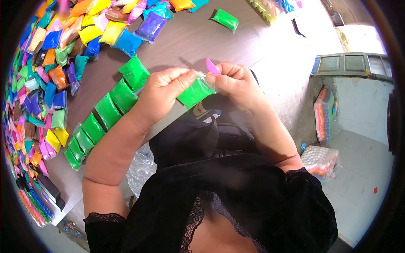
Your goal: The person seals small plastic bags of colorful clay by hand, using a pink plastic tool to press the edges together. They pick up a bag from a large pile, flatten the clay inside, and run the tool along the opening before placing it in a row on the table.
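A clear packet of bright green filling (195,93) hangs between my two hands at the table's near edge. My left hand (168,86) is closed, its thumb and finger pinching the packet's top left edge. In my right hand (238,84), closed too, is a small flat pink-purple piece with a pointed tip (213,66). The right thumb lies against the packet's clear top right corner. Whether the packet's top is slit cannot be made out. Beside my left forearm, a row of similar green packets (109,110) runs along the table.
A large heap of many-coloured packets (52,80) covers the table's left side. One single green packet (225,20) lies at the far side. Clear plastic (142,166) hangs below the table edge. Wrapped stacks (321,162) stand on the floor at right, near a greenish cabinet (354,63).
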The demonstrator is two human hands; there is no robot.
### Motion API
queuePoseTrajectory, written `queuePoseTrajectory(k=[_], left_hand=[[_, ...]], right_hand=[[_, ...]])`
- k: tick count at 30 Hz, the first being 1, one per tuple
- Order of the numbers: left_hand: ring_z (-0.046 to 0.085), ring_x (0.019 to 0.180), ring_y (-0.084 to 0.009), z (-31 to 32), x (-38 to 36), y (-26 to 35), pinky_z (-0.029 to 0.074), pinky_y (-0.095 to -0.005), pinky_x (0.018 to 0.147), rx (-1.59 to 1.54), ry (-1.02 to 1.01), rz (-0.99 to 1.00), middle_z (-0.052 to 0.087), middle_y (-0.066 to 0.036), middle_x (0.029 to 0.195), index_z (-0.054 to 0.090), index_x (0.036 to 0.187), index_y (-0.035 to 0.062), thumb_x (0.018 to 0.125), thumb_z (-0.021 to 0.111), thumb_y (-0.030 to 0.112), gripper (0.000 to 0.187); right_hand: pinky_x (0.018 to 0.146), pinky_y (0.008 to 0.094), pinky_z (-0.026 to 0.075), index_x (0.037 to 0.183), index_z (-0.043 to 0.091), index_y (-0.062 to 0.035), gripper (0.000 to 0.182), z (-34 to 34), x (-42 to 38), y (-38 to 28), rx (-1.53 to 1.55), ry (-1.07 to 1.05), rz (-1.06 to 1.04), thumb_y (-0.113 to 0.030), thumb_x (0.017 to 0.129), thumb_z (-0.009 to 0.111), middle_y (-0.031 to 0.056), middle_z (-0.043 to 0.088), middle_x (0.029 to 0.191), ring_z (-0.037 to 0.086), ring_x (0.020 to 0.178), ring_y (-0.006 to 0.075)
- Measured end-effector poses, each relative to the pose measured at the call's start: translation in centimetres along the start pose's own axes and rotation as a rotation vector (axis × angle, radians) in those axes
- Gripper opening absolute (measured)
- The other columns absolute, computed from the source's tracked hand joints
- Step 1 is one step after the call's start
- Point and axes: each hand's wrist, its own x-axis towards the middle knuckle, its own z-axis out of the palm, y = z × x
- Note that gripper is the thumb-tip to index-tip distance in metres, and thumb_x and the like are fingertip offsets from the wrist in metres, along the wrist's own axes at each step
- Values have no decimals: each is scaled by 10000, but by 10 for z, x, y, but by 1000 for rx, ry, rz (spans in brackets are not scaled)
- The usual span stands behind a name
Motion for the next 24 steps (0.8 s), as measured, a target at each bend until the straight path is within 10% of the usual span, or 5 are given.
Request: queuePoseTrajectory(k=[4,6,9,24], left_hand=[[635,1062,-161,5,-1,10,485,-309,942,-36,112,70,688,-92,1133,685,1145,-10,976,634,77,197],[635,1100,-271,4,-1,12,469,-364,1011,935,183,621,665,-144,1187,660,1178,-20,934,656,85,266],[586,1166,-342,4,0,-1,447,-426,1060,1285,7,826,623,-167,1245,625,1231,-22,878,678,94,376],[494,1298,-296,24,-12,3,395,-463,1123,1579,-14,801,547,-137,1352,601,1295,-5,871,630,100,438]], right_hand=[[625,243,454,919,717,-1,208,-10,10,-1,-134,112,-9,-209,921,707,-12,668,763,568,686,56],[613,273,461,899,717,-2,230,-18,24,0,-415,181,-102,-231,911,711,20,649,723,570,669,71],[595,368,483,847,704,-4,275,-26,40,-6,-778,215,-240,-276,883,714,120,603,657,607,619,162],[719,379,527,949,651,-50,106,-20,7,8,-842,366,-498,-124,882,686,128,665,857,670,793,286]])
